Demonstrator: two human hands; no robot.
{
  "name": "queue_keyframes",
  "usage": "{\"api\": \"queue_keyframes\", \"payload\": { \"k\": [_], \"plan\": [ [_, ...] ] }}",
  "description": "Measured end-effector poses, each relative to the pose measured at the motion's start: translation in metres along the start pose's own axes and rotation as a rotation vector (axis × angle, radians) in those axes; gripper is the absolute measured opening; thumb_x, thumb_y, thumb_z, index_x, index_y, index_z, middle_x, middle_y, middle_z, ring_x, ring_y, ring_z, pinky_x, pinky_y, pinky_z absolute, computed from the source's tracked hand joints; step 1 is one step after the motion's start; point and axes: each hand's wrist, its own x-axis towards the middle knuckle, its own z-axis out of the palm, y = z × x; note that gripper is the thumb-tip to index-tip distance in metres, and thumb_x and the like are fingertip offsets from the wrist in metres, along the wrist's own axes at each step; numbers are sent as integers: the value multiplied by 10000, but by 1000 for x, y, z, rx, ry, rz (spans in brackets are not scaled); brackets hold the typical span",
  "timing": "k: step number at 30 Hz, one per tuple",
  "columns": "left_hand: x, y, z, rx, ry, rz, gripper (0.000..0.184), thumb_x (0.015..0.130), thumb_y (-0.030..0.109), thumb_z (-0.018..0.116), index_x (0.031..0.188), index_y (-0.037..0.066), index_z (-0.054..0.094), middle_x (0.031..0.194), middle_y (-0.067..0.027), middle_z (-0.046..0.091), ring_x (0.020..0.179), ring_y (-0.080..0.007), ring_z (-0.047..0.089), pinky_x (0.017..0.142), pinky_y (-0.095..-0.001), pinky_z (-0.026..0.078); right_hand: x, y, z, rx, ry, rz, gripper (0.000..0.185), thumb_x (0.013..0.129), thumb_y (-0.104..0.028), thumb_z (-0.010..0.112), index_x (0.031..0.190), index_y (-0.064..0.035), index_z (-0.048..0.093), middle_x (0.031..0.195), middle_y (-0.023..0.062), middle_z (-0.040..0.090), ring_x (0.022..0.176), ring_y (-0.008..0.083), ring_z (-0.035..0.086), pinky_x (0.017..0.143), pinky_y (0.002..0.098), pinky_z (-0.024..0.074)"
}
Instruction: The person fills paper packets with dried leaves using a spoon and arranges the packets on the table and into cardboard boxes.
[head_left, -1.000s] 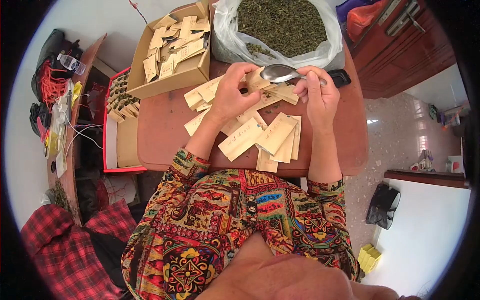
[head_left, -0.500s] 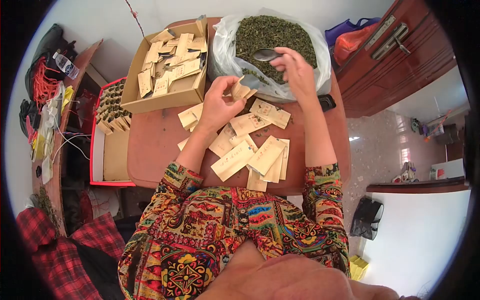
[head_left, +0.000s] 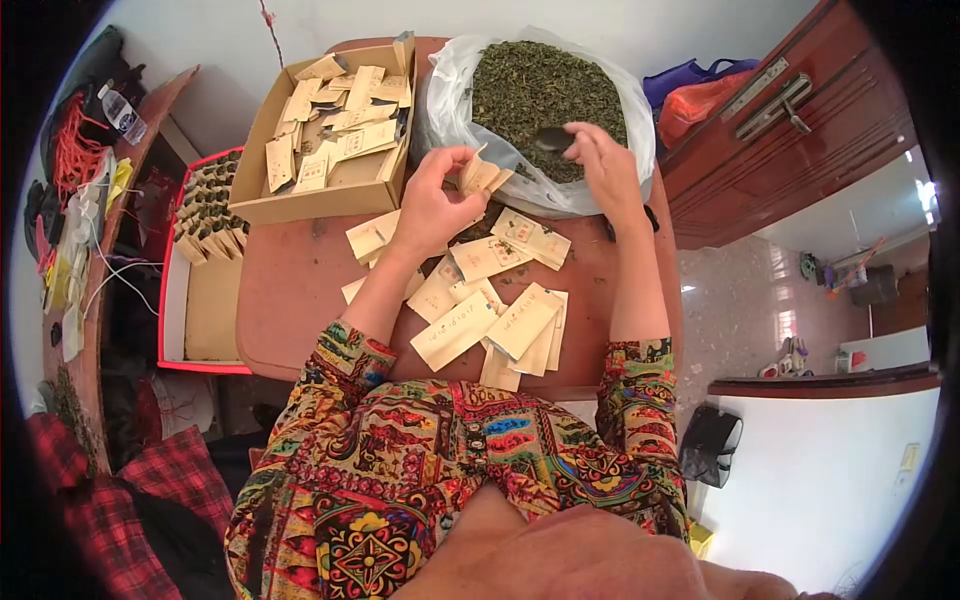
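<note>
My left hand (head_left: pixel 440 205) is closed around a small kraft paper packet (head_left: pixel 481 174), held upright over the table. In my right hand (head_left: pixel 606 172) is a spoon (head_left: pixel 553 139), its dark bowl over the heap of dried tea leaves (head_left: pixel 548 85). Those leaves fill a clear plastic bag (head_left: pixel 455 110) with its mouth spread wide. Whether the spoon's bowl touches the leaves I cannot tell. Several flat paper packets (head_left: pixel 455 330) lie overlapping on the table below my hands, and a few leaf crumbs are scattered among them.
A cardboard box (head_left: pixel 300 208) with loose packets stands at the back left. Beside it, a red-rimmed box (head_left: pixel 205 367) holds rows of packets standing upright. The reddish-brown table (head_left: pixel 290 310) lies before me. A cluttered shelf (head_left: pixel 95 300) is far left; a door (head_left: pixel 780 130) is right.
My right hand has brought the spoon lower and a little to the right, over the leaves. The left hand still holds the packet. The whole view has shifted slightly.
</note>
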Motion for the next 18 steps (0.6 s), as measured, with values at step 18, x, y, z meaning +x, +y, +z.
{"api": "queue_keyframes", "payload": {
  "k": [18],
  "plan": [
    [-5,-8,-2,49,55,3,436,749,160,745,1147,47,608,1092,-104,607,976,-255,622,857,-351,514,16,11,12,319,19,506,272,935,-170,453,1008,-2,654,712,97,707,551,105,570,509,245,447]
  ]
}}
